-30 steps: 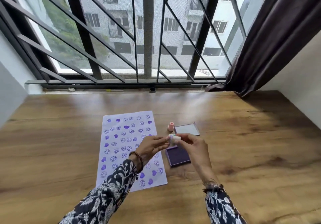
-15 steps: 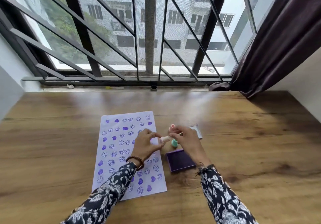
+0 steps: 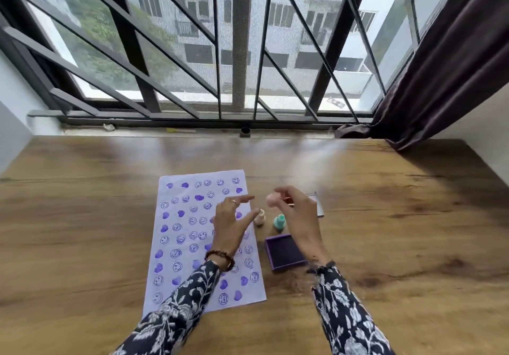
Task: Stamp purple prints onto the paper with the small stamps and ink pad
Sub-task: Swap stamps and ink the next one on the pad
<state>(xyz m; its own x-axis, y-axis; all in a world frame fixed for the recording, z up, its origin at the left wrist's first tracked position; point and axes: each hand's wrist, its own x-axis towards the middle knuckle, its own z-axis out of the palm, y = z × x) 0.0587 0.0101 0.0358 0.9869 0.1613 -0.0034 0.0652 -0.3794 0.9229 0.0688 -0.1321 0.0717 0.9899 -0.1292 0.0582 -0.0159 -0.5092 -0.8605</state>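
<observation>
A white paper [image 3: 181, 233] covered with purple hearts and smiley prints lies on the wooden table. Right of it stand a cream stamp [image 3: 259, 217] and a teal stamp [image 3: 279, 222], with the open purple ink pad [image 3: 285, 251] just in front of them. My left hand [image 3: 231, 225] hovers over the paper's right edge, fingers spread, its fingertip beside the cream stamp and holding nothing. My right hand [image 3: 298, 217] is raised above the teal stamp and pinches a pink stamp [image 3: 272, 200] in its fingertips.
The ink pad's lid [image 3: 316, 203] lies behind my right hand. The wooden table [image 3: 399, 230] runs to a barred window [image 3: 239, 51] at the back. A dark curtain [image 3: 440, 73] hangs at the right.
The cream stamp that both hands held now stands on the table beside the teal one. My left hand has let go and spread. My right hand has taken up the pink stamp.
</observation>
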